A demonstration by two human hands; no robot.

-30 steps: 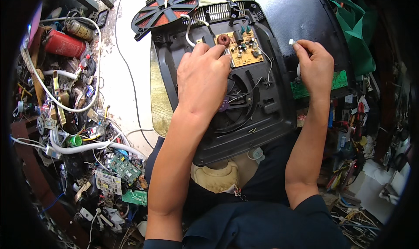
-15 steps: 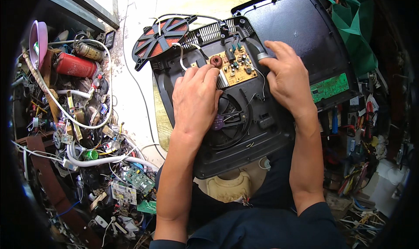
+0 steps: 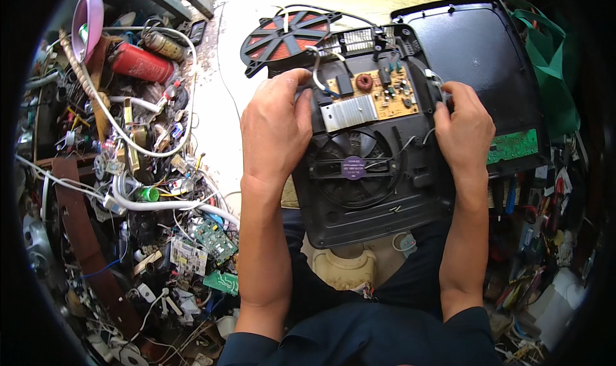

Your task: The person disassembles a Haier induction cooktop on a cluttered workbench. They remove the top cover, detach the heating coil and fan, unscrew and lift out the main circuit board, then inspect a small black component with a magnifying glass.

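Ok so, the induction cooker's black base shell (image 3: pixel 359 228) sits dead centre, inside facing up, prob so all the guts are reachable. Left hand (image 3: pixel 279 125) is curled at its left wall, maybe steadying it; fingertips are hidden, so can't tell if it's actually gripping. Right hand (image 3: pixel 465 125) has a thin cable (image 3: pixel 437 81) pinched btwn thumb & fingers by the right wall, white plug (image 3: pixel 429 73) poking out the far end, so imo it's held short to keep the plug under control. Heating coil (image 3: pixel 289 37) is parked far left, prob cuz its white lead (image 3: pixel 316 76) only reaches so far. Top cover (image 3: pixel 481 64) lies to the right, underside up, so its green PCB (image 3: pixel 513 146) shows.

Quick count: 1 coil, 1 cooling fan (image 3: pixel 353 167), 1 yellow power PCB (image 3: pixel 403 104), 1 heatsink (image 3: pixel 350 112), 1 toroid (image 3: pixel 365 88), 1 green PCB on the cover, plus afaict 2 small pale bits (image 3: pixel 394 209) by the near edge, too tiny to ID.
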